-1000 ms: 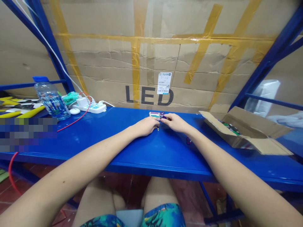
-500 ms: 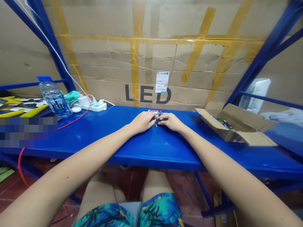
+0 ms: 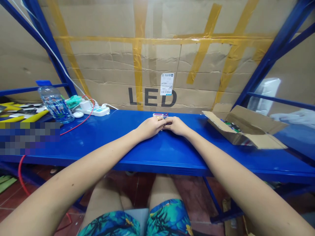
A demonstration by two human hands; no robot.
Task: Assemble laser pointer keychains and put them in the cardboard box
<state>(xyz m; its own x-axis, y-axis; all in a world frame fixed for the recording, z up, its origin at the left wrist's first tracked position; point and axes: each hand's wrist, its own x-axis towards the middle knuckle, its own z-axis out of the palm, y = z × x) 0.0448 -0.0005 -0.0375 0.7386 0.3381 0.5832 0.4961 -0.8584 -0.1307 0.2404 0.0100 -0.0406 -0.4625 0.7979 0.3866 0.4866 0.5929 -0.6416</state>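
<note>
Both my hands meet over the middle of the blue table (image 3: 157, 154), towards its back edge. My left hand (image 3: 152, 126) is curled, with its fingertips against those of my right hand (image 3: 176, 126). Just behind the fingers lies a small bundle of thin, colourful striped items (image 3: 158, 115), partly covered by my hands. The fingers of each hand are bent and closed, and whatever is between them is too small and hidden to name.
An open cardboard box (image 3: 265, 141) with small colourful pieces stands at the right. At the left are a water bottle (image 3: 55, 105), a white power strip (image 3: 99, 110), a red cable (image 3: 80, 124) and yellow-handled items (image 3: 36, 116). A large taped carton (image 3: 110, 72) rises behind the table.
My hands have drawn together, and the fingers now touch and overlap. The small shiny piece below the fingertips is now mostly covered. The whole view has shifted slightly.
</note>
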